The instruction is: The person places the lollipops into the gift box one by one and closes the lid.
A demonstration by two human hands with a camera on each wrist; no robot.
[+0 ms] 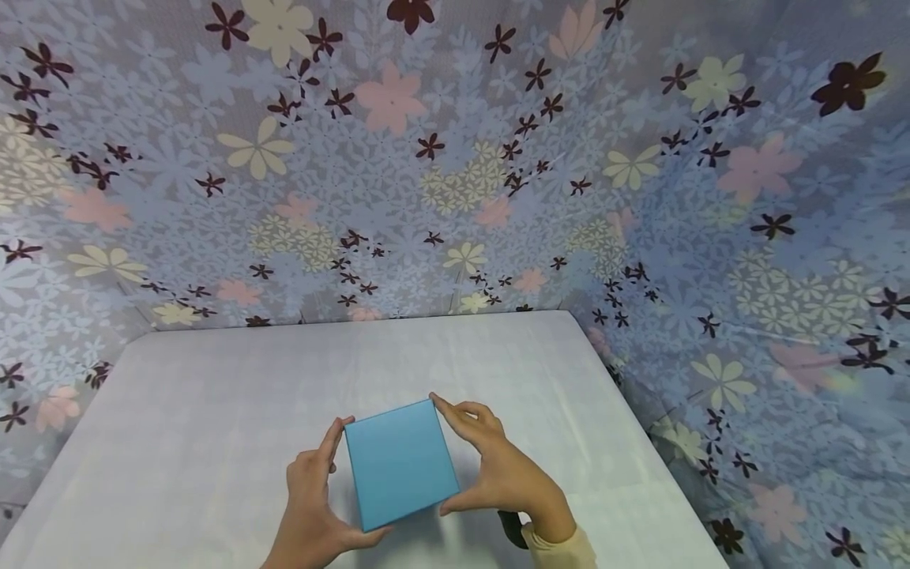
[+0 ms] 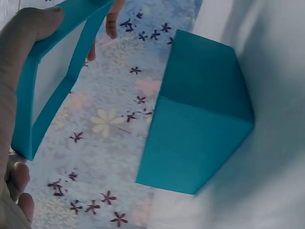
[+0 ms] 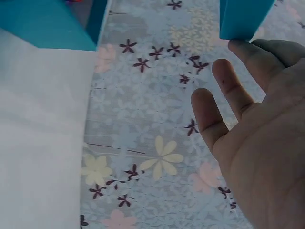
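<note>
A square blue box lid (image 1: 402, 464) is held up between both hands, its flat top facing the head camera. My left hand (image 1: 311, 506) grips its left side, thumb at the near corner and a finger at the far one. On the opposite side, my right hand (image 1: 505, 466) holds the lid's corners the same way. In the left wrist view the lid's pale inside (image 2: 55, 71) shows. Apart from it, a blue box (image 2: 205, 105) stands on the white table, hidden under the lid in the head view. The right wrist view catches a small reddish bit inside the box.
The white-covered table (image 1: 235, 395) spreads around the hands. Floral fabric (image 1: 398, 174) hangs behind it and along its right side. A dark strap (image 1: 512, 528) sits at the right wrist, beside a cream sleeve (image 1: 565, 552).
</note>
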